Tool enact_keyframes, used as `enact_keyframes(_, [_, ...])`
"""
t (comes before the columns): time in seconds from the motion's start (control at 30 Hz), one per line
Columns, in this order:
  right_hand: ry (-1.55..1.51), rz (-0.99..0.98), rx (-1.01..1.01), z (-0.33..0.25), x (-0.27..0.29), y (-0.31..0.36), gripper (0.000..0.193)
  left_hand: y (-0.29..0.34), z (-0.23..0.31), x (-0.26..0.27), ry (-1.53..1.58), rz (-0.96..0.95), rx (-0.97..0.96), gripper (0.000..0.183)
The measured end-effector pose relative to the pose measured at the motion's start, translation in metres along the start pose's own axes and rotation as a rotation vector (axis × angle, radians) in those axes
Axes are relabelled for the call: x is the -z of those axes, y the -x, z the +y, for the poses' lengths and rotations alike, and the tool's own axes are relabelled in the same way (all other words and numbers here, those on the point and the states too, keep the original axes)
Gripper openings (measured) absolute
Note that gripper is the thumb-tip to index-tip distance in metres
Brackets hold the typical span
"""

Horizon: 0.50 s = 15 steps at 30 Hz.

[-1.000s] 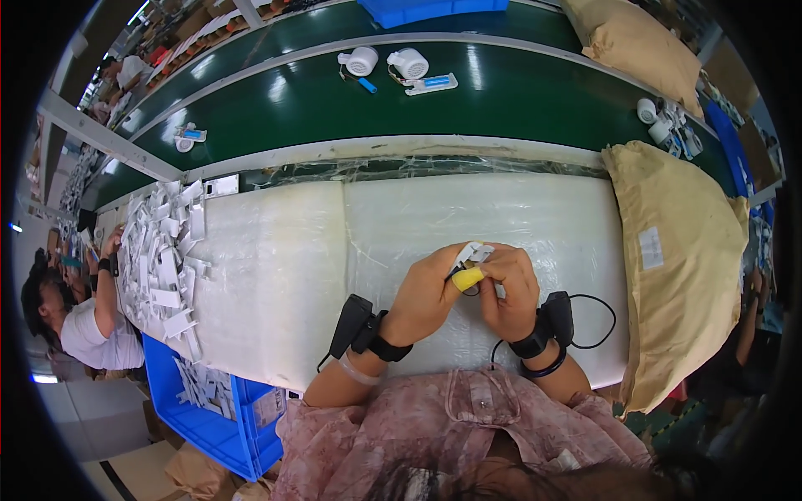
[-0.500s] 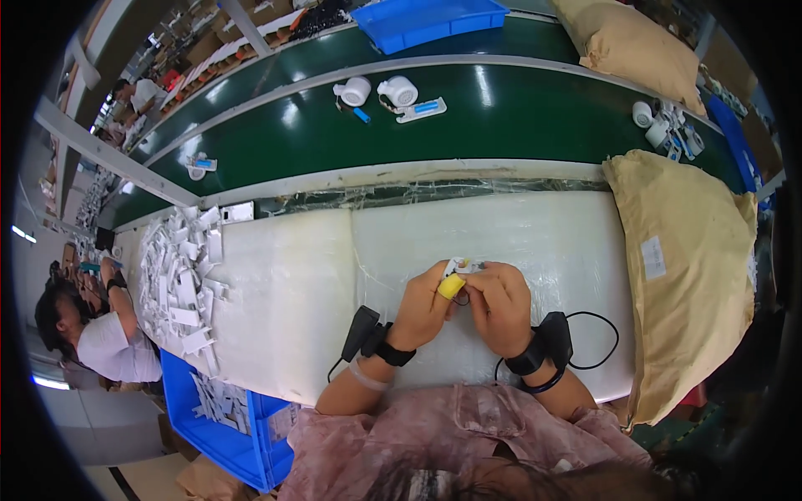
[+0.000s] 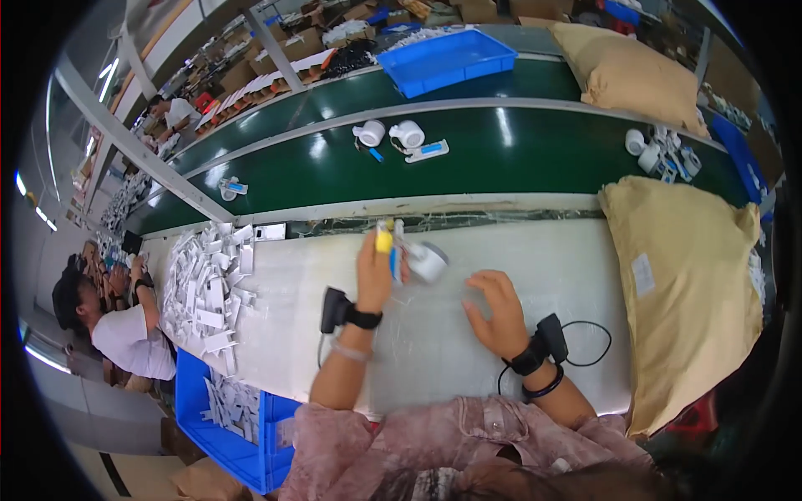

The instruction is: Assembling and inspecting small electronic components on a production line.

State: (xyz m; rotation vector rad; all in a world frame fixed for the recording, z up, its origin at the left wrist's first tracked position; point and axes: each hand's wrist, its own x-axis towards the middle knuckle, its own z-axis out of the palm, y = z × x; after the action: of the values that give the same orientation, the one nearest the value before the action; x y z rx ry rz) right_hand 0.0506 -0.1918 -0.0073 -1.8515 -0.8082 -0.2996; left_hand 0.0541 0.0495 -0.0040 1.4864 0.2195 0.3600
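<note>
My left hand (image 3: pixel 373 274) is raised over the near work surface, its fingers closed round a white part with a round head (image 3: pixel 429 262) and a blue cylinder (image 3: pixel 395 262) along it, like a small fan half with a battery. A bit of yellow (image 3: pixel 384 241) shows at the fingertips; whether it is a finger wrap or part of the piece I cannot tell. To the right, my right hand (image 3: pixel 499 319) holds nothing, with thumb and fingers apart over the pale sheet (image 3: pixel 468 376). Both wrists wear black straps with small boxes.
A heap of white plastic parts (image 3: pixel 205 284) lies at left, above a blue crate (image 3: pixel 263 451). Similar round-headed pieces (image 3: pixel 407 134) rest on the green belt (image 3: pixel 317 171). A brown paper sack (image 3: pixel 681 292) stands at right. A co-worker (image 3: pixel 125 334) sits far left.
My hands have parted. The left has moved left and farther away with the white piece, whose round head now shows. My right hand has let go and its fingers have spread.
</note>
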Motion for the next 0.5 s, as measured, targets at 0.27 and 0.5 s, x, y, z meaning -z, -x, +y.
enact_keyframes(0.27, [0.001,-0.207,0.038,0.001,-0.011,0.001,0.025,-0.142,0.004,0.197,-0.367,0.150,-0.090,0.033])
enact_keyframes(0.5, [0.069,-0.285,-0.015,-0.001,0.000,-0.004,0.019,-0.240,0.027,0.143,-1.689,0.516,-0.414,0.045])
